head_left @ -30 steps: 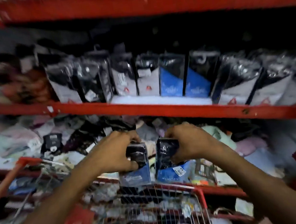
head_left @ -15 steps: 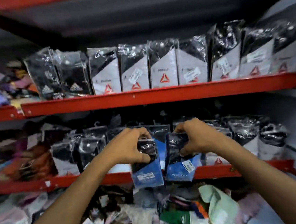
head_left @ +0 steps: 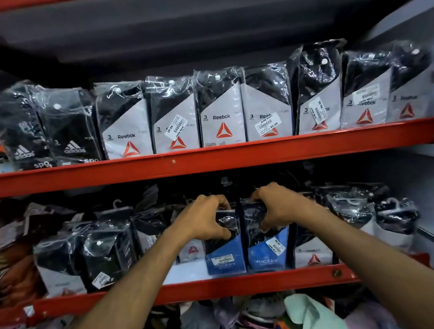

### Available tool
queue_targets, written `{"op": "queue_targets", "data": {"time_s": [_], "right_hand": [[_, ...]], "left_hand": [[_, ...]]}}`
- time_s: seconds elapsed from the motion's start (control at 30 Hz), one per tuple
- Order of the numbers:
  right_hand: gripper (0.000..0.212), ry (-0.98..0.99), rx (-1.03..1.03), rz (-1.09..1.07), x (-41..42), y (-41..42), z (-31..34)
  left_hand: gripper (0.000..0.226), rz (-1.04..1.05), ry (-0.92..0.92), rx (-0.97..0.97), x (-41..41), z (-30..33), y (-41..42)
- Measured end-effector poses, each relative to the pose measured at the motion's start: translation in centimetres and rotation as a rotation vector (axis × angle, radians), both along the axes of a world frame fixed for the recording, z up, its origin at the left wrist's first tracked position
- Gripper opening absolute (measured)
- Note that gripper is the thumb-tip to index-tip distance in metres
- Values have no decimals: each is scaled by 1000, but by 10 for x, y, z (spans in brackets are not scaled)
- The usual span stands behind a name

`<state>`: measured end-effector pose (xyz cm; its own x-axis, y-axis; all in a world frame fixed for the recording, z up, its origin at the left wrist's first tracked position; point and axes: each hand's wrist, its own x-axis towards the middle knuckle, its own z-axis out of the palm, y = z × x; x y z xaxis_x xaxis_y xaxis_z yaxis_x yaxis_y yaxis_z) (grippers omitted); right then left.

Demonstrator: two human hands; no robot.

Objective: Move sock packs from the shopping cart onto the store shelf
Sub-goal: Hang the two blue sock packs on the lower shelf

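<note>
Two blue-and-black Jockey sock packs stand side by side on the middle red shelf [head_left: 223, 287]. My left hand [head_left: 205, 219] grips the top of the left sock pack [head_left: 224, 260]. My right hand [head_left: 279, 206] grips the top of the right sock pack [head_left: 269, 251]. Both packs rest upright on the shelf floor, in a gap between grey Reebok packs. The shopping cart is out of view.
The upper red shelf [head_left: 210, 159] carries a full row of Reebok packs [head_left: 221, 110] and two black Adidas packs [head_left: 46, 128] at its left. Black packs [head_left: 104, 253] flank my hands. Loose mixed clothing [head_left: 254, 324] fills the shelf below. A grey wall panel [head_left: 433, 195] closes the right side.
Both hands rose from above the cart and carried the two blue packs forward into the middle shelf, where they now stand. My view tilted upward, and the cart left the frame.
</note>
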<state>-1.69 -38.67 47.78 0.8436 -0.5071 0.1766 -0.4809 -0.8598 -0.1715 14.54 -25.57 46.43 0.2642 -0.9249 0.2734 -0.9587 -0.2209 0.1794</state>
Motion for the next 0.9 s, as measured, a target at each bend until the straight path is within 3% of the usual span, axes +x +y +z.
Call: {"op": "queue_targets", "data": {"time_s": [0.27,0.53,0.77,0.9], "right_hand": [[50,82,-2,-12,8,-15,-12],[87,44,-102,-19,3,-12,-16],[76,47,-209,-48,-5,-3,-21],[62,33,-267,-35,-5,-1,-31]], "left_hand": [[50,-26,51,-17,3,-21,-22],[68,-22,-32,-52,7,-31,-25],[79,-35,-75,14,8,-31,-16],[73,-23,-79,-10,6,-33,-11]]}}
